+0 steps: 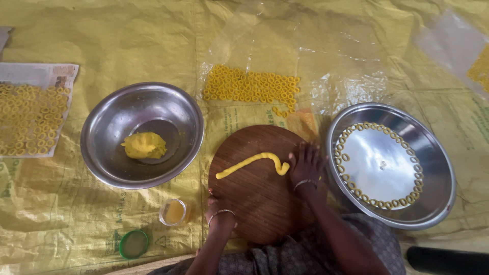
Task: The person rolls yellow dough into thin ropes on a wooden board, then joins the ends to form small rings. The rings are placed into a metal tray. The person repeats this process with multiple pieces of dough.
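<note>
A round wooden board [260, 203] lies in front of me with a long yellow dough rope [252, 163] curving across it. My right hand [305, 163] presses flat on the rope's right end, fingers spread. My left hand [214, 203] rests at the board's left edge, near a small glass jar [174, 212]; I cannot see its fingers well. A steel bowl [109, 163] to the left holds a lump of yellow dough [145, 145]. A steel plate [438, 173] on the right carries small dough rings [379, 203] arranged around its inner rim.
Rows of dough rings [249, 86] lie on clear plastic beyond the board. More rings [28, 119] cover a newspaper sheet at far left. A green jar lid [133, 244] sits near the jar. A yellow woven sheet [102, 40] covers the floor.
</note>
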